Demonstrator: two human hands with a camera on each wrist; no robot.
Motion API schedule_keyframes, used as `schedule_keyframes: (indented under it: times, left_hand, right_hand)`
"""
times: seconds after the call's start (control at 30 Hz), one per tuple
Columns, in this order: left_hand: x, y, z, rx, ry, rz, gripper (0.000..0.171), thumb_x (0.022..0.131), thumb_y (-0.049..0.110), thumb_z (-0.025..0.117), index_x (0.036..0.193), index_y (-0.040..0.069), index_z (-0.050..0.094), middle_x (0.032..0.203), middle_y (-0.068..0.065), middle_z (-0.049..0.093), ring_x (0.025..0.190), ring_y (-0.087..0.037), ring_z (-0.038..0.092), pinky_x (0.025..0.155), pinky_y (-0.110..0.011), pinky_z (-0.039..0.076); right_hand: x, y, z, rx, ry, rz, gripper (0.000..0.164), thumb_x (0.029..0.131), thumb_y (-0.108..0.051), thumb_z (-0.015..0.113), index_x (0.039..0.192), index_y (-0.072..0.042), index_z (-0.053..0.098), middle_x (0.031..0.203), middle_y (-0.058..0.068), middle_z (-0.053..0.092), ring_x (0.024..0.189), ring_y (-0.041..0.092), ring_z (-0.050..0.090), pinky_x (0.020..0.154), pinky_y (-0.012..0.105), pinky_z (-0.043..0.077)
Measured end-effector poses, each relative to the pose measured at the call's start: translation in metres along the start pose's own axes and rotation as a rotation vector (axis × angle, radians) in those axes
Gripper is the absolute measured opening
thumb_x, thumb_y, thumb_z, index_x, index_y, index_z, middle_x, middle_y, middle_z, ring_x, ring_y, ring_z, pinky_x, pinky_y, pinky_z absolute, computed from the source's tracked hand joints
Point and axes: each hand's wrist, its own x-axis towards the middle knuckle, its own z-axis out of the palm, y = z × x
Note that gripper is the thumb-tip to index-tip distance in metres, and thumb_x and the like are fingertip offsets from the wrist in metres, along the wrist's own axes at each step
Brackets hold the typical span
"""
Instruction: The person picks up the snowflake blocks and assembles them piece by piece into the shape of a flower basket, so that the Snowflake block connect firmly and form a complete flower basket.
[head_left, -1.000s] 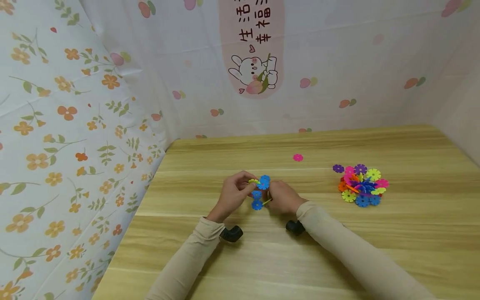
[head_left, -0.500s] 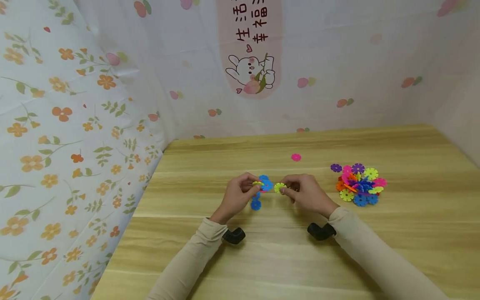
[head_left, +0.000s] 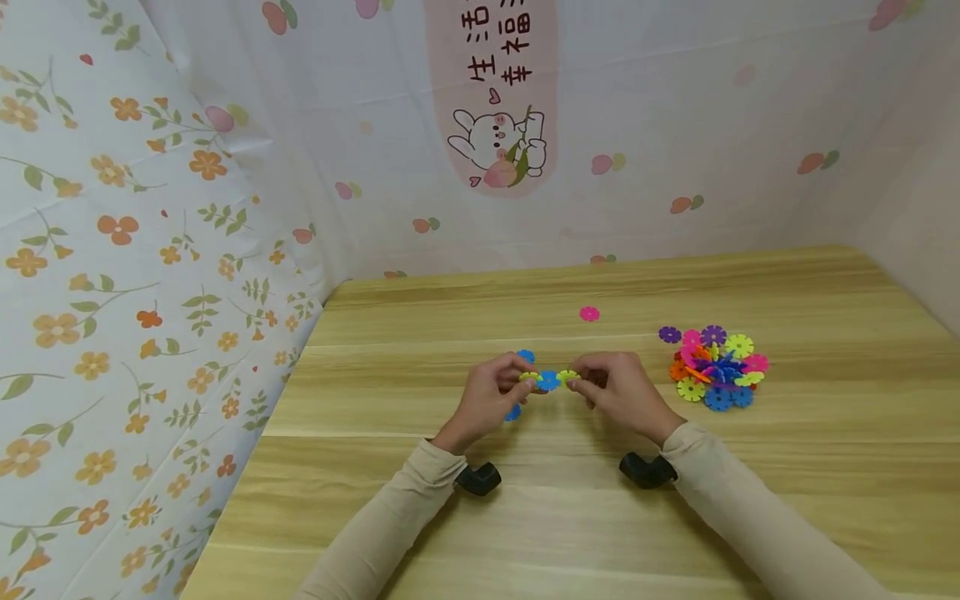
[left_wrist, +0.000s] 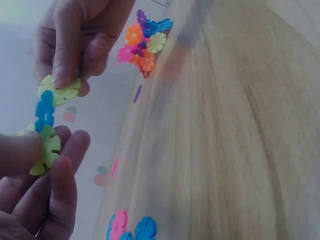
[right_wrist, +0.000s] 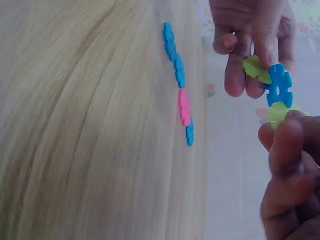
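My left hand [head_left: 483,402] pinches a yellow-green notched flower disc [left_wrist: 49,150] between thumb and fingers. A blue flower disc [head_left: 548,381] extends from it, held in the air. On its other side, my right hand [head_left: 628,398] pinches a second yellow-green flower disc [right_wrist: 280,115], whose edge meets the blue one. Whether its slots are fully pushed together I cannot tell. Below the hands, a row of joined-looking blue discs [right_wrist: 180,70] and a pink disc [right_wrist: 184,107] lies on the table, partly hidden by my left hand in the head view.
A colourful pile of flower discs [head_left: 720,375] lies on the wooden table [head_left: 555,533] to the right, with a purple disc [head_left: 670,334] at its edge. One loose pink disc [head_left: 589,314] lies farther back. Patterned cloth [head_left: 360,167] hangs behind and at the left.
My right hand first drew back with its yellow-green disc in view, then brought it against the blue disc. My left hand shifted slightly right, and the blue disc now lies between both yellow-green ones.
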Motion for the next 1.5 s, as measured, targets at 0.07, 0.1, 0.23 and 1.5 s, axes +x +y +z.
schedule_keyframes:
  times: [0.07, 0.1, 0.23, 1.5]
  left_hand:
    - [0.0, -0.001, 0.002, -0.014, 0.005, -0.003, 0.01, 0.096, -0.003, 0.061, 0.105, -0.002, 0.065, 0.098, -0.024, 0.076, 0.08, -0.042, 0.073, 0.069, -0.049, 0.06]
    - [0.001, -0.001, 0.002, -0.022, 0.004, -0.004, 0.01, 0.096, -0.004, 0.061, 0.104, -0.003, 0.065, 0.097, -0.025, 0.076, 0.081, -0.042, 0.074, 0.069, -0.05, 0.06]
    - [0.001, -0.001, 0.003, -0.038, 0.003, -0.01, 0.007, 0.095, -0.007, 0.06, 0.1, -0.004, 0.064, 0.095, -0.025, 0.076, 0.083, -0.042, 0.074, 0.069, -0.049, 0.06]
    - [-0.003, 0.022, -0.05, 0.272, -0.066, 0.204, 0.036, 0.099, 0.016, 0.061, 0.135, 0.016, 0.06, 0.124, -0.008, 0.07, 0.117, -0.025, 0.066, 0.087, -0.027, 0.059]
  right_hand:
    - [0.0, -0.001, -0.001, 0.026, -0.013, 0.005, 0.005, 0.093, -0.006, 0.07, 0.09, -0.004, 0.074, 0.059, 0.003, 0.063, 0.052, 0.019, 0.06, 0.049, 0.023, 0.045]
    - [-0.001, -0.002, -0.001, 0.035, -0.019, 0.005, 0.006, 0.093, -0.006, 0.07, 0.089, -0.004, 0.074, 0.058, 0.002, 0.062, 0.051, 0.019, 0.06, 0.048, 0.023, 0.044]
    - [0.0, -0.007, -0.002, 0.047, -0.037, -0.018, 0.006, 0.092, -0.003, 0.07, 0.088, -0.001, 0.073, 0.058, 0.001, 0.061, 0.049, 0.017, 0.059, 0.046, 0.023, 0.044]
    - [0.041, -0.018, 0.057, -0.328, -0.371, -0.18, 0.024, 0.081, -0.004, 0.077, 0.105, -0.008, 0.077, 0.064, -0.004, 0.061, 0.058, 0.006, 0.043, 0.059, 0.02, 0.042]
